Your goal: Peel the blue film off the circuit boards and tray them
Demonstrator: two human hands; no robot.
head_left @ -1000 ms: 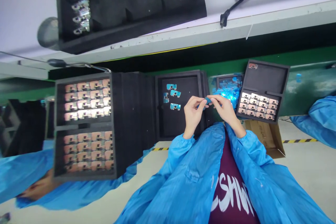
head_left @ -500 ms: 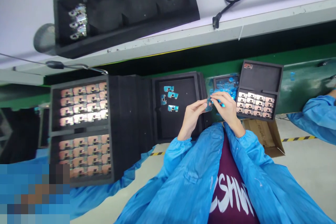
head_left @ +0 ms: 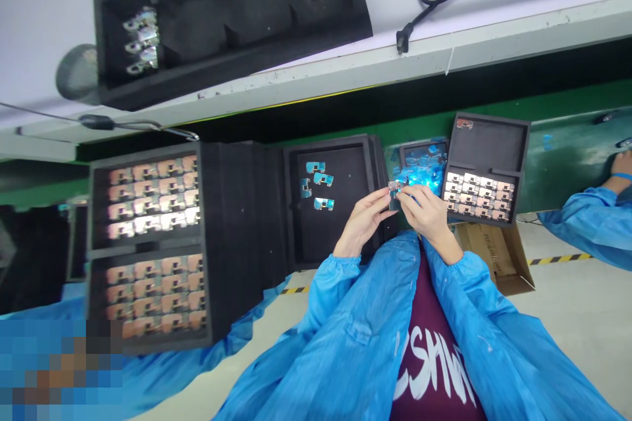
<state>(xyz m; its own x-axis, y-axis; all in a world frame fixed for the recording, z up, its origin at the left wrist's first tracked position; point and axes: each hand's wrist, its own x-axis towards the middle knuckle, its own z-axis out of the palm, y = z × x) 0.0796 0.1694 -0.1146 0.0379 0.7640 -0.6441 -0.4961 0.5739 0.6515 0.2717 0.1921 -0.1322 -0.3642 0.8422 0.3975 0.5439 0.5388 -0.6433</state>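
A small metal plate with cut-outs (head_left: 394,186) is held upright between my two hands, silvery at its top. My left hand (head_left: 363,220) pinches it at the left edge with thumb and fingers. The fingertips of my right hand (head_left: 425,212) are pinched together against its right side, where a bit of blue film shows; the exact grip is partly hidden. Just beyond my right hand is a pile of blue film scraps (head_left: 424,170). To the left, a black tray (head_left: 336,230) holds several blue-covered plates (head_left: 323,179).
On the right, a black tray (head_left: 488,151) holds rows of bare plates. A large tray of copper-coloured plates (head_left: 145,247) stands at left, near another person's blue sleeve. A parts box (head_left: 237,46) and a cable (head_left: 415,23) lie on the shelf. Another person's arm (head_left: 587,220) reaches in from the right.
The plate between my hands has tilted more upright, and silver now shows at its top. My right fingertips have moved slightly down and right along it. The view has shifted slightly.
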